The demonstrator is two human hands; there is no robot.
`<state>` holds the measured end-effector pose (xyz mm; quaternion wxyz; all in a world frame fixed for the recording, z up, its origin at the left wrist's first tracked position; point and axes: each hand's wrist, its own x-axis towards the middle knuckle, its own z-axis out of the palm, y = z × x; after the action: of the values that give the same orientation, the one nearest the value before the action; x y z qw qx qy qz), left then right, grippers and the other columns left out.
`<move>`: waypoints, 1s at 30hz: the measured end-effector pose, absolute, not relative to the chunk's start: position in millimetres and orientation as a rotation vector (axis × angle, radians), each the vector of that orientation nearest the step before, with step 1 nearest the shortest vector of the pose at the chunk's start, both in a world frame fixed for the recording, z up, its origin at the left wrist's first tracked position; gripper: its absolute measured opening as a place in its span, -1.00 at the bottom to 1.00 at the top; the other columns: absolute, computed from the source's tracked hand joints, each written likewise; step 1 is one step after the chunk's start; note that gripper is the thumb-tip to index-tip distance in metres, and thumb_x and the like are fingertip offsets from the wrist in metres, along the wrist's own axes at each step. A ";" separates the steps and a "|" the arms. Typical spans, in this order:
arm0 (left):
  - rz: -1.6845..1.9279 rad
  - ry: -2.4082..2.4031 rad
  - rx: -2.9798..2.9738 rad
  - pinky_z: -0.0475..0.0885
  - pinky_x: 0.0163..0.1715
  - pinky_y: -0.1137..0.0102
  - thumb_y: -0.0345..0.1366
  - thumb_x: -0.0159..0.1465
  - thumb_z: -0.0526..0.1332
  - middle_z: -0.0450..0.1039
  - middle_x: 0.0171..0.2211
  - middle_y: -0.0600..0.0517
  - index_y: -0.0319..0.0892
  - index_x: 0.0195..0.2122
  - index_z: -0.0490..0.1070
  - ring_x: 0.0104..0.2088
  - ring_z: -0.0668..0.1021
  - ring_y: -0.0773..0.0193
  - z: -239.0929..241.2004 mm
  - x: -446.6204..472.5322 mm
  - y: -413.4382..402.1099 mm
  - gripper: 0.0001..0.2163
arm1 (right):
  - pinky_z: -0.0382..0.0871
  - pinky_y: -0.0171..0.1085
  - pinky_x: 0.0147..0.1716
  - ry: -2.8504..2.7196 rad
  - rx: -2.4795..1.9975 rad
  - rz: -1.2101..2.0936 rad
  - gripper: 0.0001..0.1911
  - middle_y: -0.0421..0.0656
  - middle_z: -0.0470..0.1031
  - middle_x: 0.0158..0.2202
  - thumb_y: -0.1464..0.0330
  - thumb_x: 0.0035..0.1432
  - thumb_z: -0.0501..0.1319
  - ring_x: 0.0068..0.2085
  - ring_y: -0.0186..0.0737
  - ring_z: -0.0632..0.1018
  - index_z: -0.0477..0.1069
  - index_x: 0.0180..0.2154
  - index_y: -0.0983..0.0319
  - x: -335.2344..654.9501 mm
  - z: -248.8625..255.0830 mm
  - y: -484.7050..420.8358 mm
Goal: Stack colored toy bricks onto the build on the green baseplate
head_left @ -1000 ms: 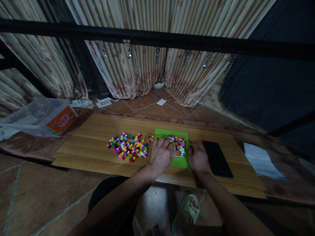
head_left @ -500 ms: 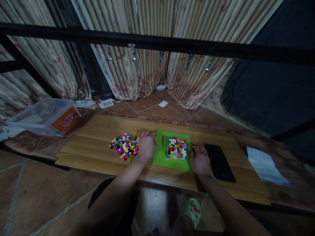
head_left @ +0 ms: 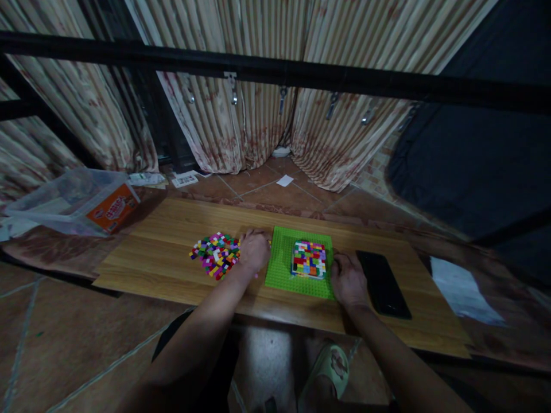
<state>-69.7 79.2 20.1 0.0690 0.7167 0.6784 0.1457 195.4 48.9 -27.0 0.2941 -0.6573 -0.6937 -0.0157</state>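
Status (judged): bldg. is partly complete. A multicolored brick block [head_left: 309, 260] is sitting on the green baseplate [head_left: 282, 265], slightly R of ctr., w/ bare studs showing around it. Remaining: a qty. of loose bricks [head_left: 215, 253] is lying piled on the worktop [head_left: 161, 241], L of the plate; the view is not showing how many are still needed.

Hands: L hand [head_left: 255, 250] is reaching down at the pile's R side, fingers bent; whether they are pinching a brick, cannot tell. R hand [head_left: 349, 279] is resting at the plate's R edge, fingers curled; whether they are gripping the edge, cannot tell. A dark flat device [head_left: 383, 284] is lying just R of this hand.

Change vs. 1.0 s ago: L hand is no longer covering the plate's L part and the block's L side; it is now hovering or resting at the pile, so the block is showing in full. R hand is keeping approx. the same posn. at the plate edge.
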 end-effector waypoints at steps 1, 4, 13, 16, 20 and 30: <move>0.440 2.038 2.153 0.32 -0.02 0.21 -0.37 0.21 0.12 0.53 -0.08 -0.05 -0.08 -0.22 0.57 0.00 0.46 0.06 20.0 -70.2 79.2 -0.77 | 0.36 -0.10 -0.02 -1.845 -1.751 -0.041 -0.74 0.02 0.47 -0.16 0.37 0.18 -0.01 -0.09 -0.05 0.45 0.44 -0.24 0.25 195.5 -26.8 48.9; 0.451 2.029 2.154 0.34 -0.02 0.22 -0.38 0.20 0.13 0.54 -0.12 -0.06 -0.10 -0.25 0.57 -0.02 0.47 0.08 19.7 -71.0 77.9 -0.78 | 0.37 -0.11 -0.04 -1.844 -1.736 -0.042 -0.74 0.00 0.47 -0.18 0.37 0.18 -0.01 -0.12 -0.07 0.45 0.44 -0.25 0.24 195.6 -26.7 49.2; 0.490 2.010 2.176 0.38 -0.04 0.18 -0.46 0.14 0.17 0.53 -0.15 -0.15 -0.18 -0.27 0.52 -0.06 0.51 0.02 21.1 -70.0 71.1 -0.82 | 0.35 -0.11 -0.04 -1.842 -1.739 -0.049 -0.75 0.00 0.46 -0.16 0.37 0.18 0.00 -0.11 -0.08 0.45 0.43 -0.24 0.23 195.9 -28.0 48.5; 0.484 2.017 2.158 0.39 -0.06 0.20 -0.45 0.19 0.13 0.55 -0.20 -0.17 -0.21 -0.22 0.51 -0.12 0.55 0.04 25.6 -68.5 70.3 -0.80 | 0.35 -0.11 -0.03 -1.841 -1.740 -0.043 -0.74 0.01 0.46 -0.16 0.38 0.19 -0.01 -0.10 -0.07 0.44 0.43 -0.24 0.24 195.8 -27.6 48.5; 0.607 1.937 2.073 0.43 -0.14 0.31 -0.42 0.26 0.06 0.58 -0.32 -0.07 -0.19 -0.12 0.47 -0.26 0.60 0.15 35.4 -64.1 66.2 -0.75 | 0.35 -0.11 -0.04 -1.854 -1.753 -0.040 -0.74 0.01 0.46 -0.19 0.36 0.19 -0.01 -0.11 -0.06 0.44 0.44 -0.26 0.25 196.0 -27.9 49.4; 0.867 1.448 2.126 0.45 -0.14 0.40 -0.43 0.23 0.11 0.59 -0.24 0.03 -0.12 -0.20 0.52 -0.27 0.59 0.28 41.0 -45.8 43.6 -0.78 | 0.35 -0.13 -0.03 -1.843 -1.730 -0.036 -0.74 -0.01 0.46 -0.19 0.37 0.19 -0.01 -0.11 -0.07 0.44 0.44 -0.25 0.23 196.1 -28.1 49.7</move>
<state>-45.8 43.6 41.0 0.2121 0.7654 0.5213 0.3123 196.1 49.7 -28.1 0.3021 -0.6523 -0.6950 -0.0136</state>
